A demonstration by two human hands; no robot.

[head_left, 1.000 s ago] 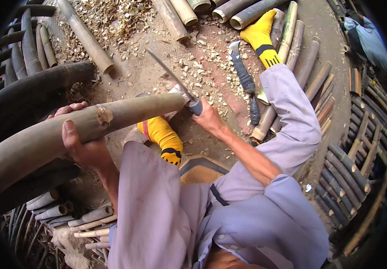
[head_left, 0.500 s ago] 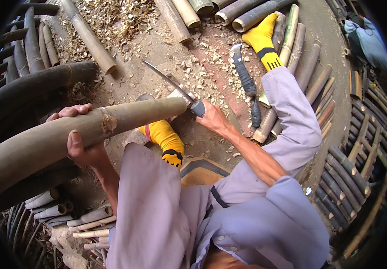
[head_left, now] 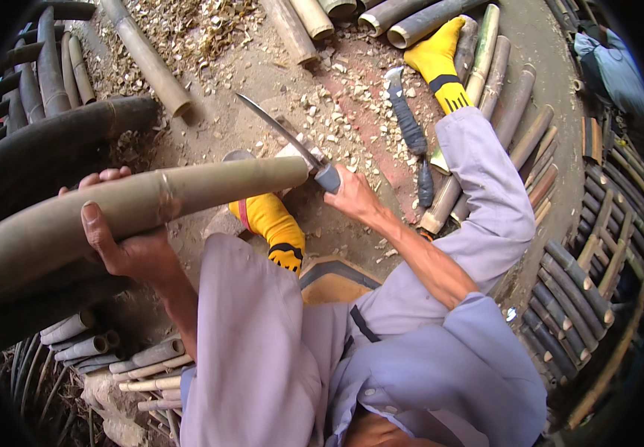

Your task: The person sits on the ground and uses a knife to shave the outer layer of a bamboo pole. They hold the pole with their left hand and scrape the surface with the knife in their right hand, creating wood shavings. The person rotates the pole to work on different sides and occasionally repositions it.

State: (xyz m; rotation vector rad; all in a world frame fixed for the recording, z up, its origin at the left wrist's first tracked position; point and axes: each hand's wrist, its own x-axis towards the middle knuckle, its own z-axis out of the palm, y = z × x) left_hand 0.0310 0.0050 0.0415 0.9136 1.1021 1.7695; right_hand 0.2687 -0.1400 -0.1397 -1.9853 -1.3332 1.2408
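A thick bamboo pole [head_left: 218,185] reaches in from the left edge, its cut end near the middle. My left hand [head_left: 117,242] is closed around it left of a node, thumb on the near side and fingertips over the far side. My right hand [head_left: 358,195] grips a knife [head_left: 281,128] by its grey handle; the narrow blade points up and left. The pole's end lies right beside the base of the blade; whether they touch I cannot tell. Under the pole's end is a small block [head_left: 292,149], partly hidden. My yellow-socked foot [head_left: 268,223] is just below the pole.
A second blade with a dark wrapped handle [head_left: 411,138] lies on the ground by my other yellow-socked foot [head_left: 440,63]. Bamboo chips [head_left: 188,45] litter the floor. Cut bamboo lengths [head_left: 516,104] line the right, and stacked poles [head_left: 575,305] stand beyond. More bamboo [head_left: 87,346] lies lower left.
My left hand and the pole have shifted a little to the left, and the pole's node looks turned. My right hand with the knife has barely moved.
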